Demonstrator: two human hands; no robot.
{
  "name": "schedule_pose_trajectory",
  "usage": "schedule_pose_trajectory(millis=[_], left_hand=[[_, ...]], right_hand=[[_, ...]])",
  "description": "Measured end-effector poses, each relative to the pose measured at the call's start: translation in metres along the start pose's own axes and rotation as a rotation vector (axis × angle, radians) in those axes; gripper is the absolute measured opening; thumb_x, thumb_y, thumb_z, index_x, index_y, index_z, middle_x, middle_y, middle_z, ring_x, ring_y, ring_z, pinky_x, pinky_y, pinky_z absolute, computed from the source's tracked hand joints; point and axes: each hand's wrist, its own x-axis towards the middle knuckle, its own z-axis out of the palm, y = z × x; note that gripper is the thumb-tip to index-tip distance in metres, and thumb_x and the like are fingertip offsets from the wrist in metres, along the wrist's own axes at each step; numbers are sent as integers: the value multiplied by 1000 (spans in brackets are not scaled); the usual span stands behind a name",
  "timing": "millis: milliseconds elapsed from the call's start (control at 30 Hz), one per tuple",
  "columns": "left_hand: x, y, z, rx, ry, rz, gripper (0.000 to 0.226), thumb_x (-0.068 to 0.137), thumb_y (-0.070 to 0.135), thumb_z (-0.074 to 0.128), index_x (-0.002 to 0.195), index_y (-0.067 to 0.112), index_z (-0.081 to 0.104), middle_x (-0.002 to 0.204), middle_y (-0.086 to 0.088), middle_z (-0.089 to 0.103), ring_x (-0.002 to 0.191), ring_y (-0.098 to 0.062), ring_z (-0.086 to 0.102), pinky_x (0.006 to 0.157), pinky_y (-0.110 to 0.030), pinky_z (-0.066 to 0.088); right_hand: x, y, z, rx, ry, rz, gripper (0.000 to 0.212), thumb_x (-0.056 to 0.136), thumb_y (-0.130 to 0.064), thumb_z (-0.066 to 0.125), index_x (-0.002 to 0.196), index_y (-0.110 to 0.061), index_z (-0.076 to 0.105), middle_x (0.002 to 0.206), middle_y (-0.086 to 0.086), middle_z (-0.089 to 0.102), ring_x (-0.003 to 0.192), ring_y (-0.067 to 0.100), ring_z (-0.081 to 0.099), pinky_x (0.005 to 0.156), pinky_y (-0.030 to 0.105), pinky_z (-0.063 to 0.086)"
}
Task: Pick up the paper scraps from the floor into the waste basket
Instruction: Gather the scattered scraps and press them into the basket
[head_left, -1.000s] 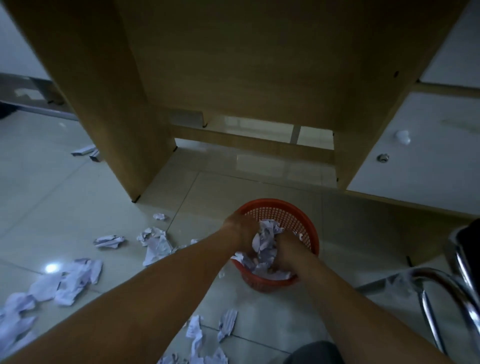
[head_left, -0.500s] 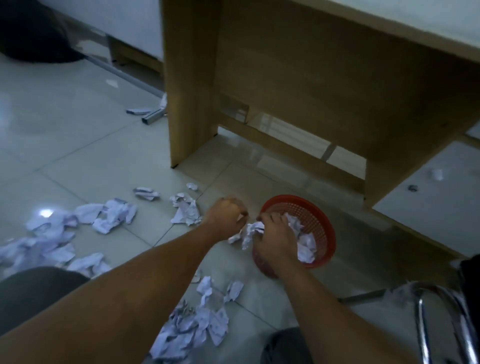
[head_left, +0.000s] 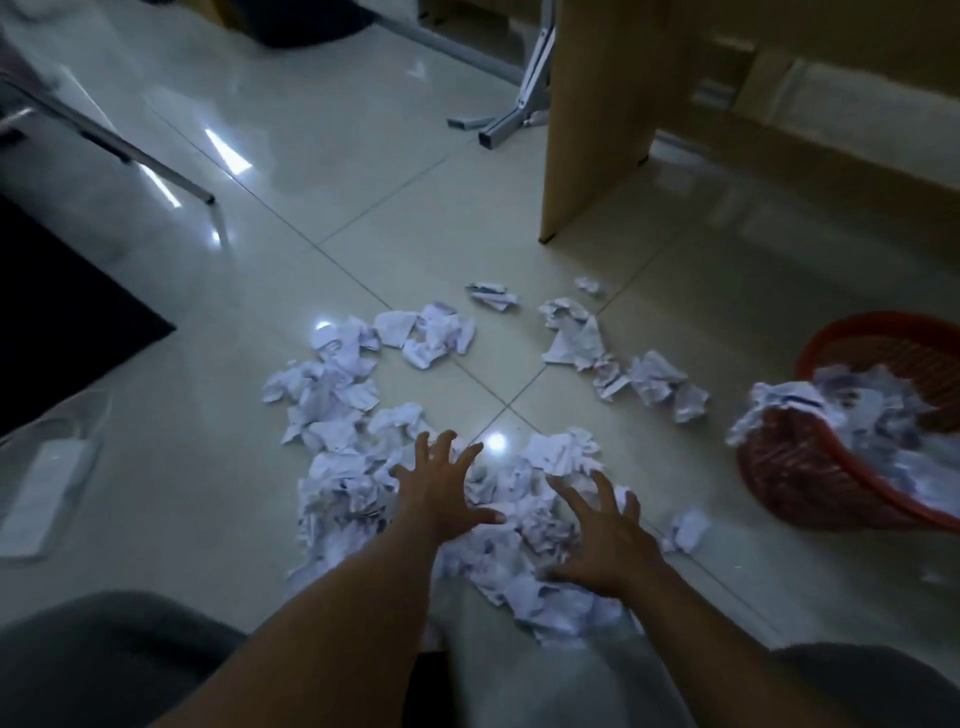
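I observe the left hand (head_left: 441, 499) and right hand (head_left: 602, 545) side by side over the main heap of crumpled white paper scraps (head_left: 353, 499). The heap lies on the glossy pale tiled floor (head_left: 415, 234), left of the red plastic mesh waste basket (head_left: 810, 478). The fingers (head_left: 605, 486) of both hands are spread wide, slightly clawed, holding nothing. I cannot tell whether their tips touch paper. The basket holds scraps, some hanging over its rim. Looser scraps lie left of the basket, beyond the heap. A light wooden desk panel (head_left: 597, 130) stands farther back, left of the basket.
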Motion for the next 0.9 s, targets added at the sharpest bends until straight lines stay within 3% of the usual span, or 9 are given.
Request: schedule_pose_trajectory(millis=[100,233,400,600,767,900], left_hand=[[0,-36,13,9,10,-153,110,57,91,49,146,51,-2,160,0,-10,145,-36,-11,100,-78,17],[2,-72,28,-32,15,-292,124,34,103,29,141,57,-14,157,0,-26,141,-40,-24,98,-81,13],[25,-99,52,-159,12,-311,132,26,107,35,138,61,-18,160,-3,-17,145,-39,-14,108,-71,11],[30,-97,50,-66,-30,-258,124,32,104,36,140,60,-8,158,-7,-8,143,-44,1,110,-59,22],[27,-95,49,-62,-2,-198,103,50,90,57,140,54,22,152,-4,11,129,-39,21,99,-47,41],[25,-91,46,-94,8,-131,87,61,77,66,136,46,35,145,-3,22,121,-34,29,95,-41,40]], right_hand=[[14,-18,29,-68,-69,-59,126,43,-85,68,132,-68,-20,154,-7,-34,139,51,-22,103,72,27],[33,-48,52,-166,-41,-100,129,49,-78,73,131,-66,-26,146,-6,-48,134,53,-30,98,77,27],[59,-62,56,-272,39,-104,120,56,-79,68,134,-64,-22,148,-1,-45,137,53,-23,99,73,25],[77,-64,54,-236,99,-144,94,68,-69,65,143,-58,8,157,4,-24,140,46,-2,106,58,28],[86,-68,59,-107,190,-178,77,69,-51,72,136,-49,35,152,5,0,128,36,17,90,44,50],[91,-71,61,-43,212,-189,64,73,-38,75,128,-45,44,143,4,10,119,33,26,83,37,51]])
